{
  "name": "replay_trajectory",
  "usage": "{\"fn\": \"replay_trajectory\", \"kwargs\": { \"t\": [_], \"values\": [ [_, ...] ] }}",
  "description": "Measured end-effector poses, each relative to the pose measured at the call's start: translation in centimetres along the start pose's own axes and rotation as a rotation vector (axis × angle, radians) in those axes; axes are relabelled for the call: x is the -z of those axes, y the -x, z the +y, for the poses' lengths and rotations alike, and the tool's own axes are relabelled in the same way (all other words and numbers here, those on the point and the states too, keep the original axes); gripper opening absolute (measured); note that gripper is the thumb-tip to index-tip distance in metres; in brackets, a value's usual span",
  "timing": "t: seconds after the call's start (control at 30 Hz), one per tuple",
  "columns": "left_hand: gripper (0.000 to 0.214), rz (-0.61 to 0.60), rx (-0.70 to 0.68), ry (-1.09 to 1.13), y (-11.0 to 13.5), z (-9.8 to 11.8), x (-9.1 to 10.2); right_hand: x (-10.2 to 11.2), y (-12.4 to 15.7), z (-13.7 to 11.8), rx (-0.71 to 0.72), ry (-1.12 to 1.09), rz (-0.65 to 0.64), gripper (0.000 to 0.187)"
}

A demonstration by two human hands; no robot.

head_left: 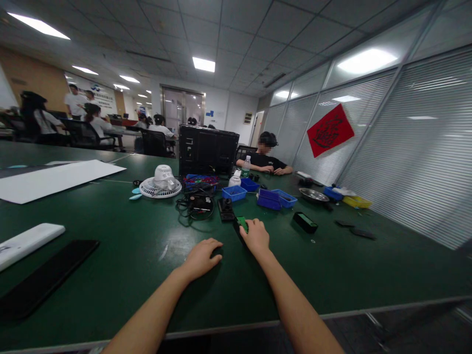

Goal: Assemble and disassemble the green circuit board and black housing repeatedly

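Note:
My left hand point(202, 257) lies palm down on the green table point(121, 236), fingers curled loosely, with nothing visible in it. My right hand point(255, 236) is closed over a small black part with a green piece point(242, 222) at its far end. Just beyond my hands sit a small black block point(225, 208) and a black unit with tangled cables point(197, 204).
Blue bins point(275, 198), a white fan point(161, 184), a black computer case point(208, 150), a metal bowl point(313, 195) and a black-green box point(305, 221) stand further out. A white sheet point(51, 178), white bar point(27, 242) and black slab point(47, 275) lie left. A person sits across the table.

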State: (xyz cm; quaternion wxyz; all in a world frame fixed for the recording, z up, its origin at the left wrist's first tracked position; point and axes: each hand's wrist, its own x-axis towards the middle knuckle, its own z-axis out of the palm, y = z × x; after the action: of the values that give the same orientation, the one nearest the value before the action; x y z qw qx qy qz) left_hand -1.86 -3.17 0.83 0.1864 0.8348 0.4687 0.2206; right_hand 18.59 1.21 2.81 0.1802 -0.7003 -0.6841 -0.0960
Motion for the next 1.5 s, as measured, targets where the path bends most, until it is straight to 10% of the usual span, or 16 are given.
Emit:
{"fn": "replay_trajectory", "kwargs": {
  "t": [0.53,0.93,1.5],
  "values": [
    [0.038,0.004,0.010,0.015,0.2,0.4,0.3,-0.5,0.0,0.5,-0.005,-0.107,-0.123,0.051],
    [0.038,0.013,-0.021,0.005,0.1,-0.2,-0.1,1.1,-1.6,3.1,-0.269,-0.080,-0.333,0.044],
    [0.038,0.001,-0.008,0.012,0.2,0.2,0.3,0.5,-1.1,2.3,-0.245,-0.089,-0.311,0.059]
  ]
}}
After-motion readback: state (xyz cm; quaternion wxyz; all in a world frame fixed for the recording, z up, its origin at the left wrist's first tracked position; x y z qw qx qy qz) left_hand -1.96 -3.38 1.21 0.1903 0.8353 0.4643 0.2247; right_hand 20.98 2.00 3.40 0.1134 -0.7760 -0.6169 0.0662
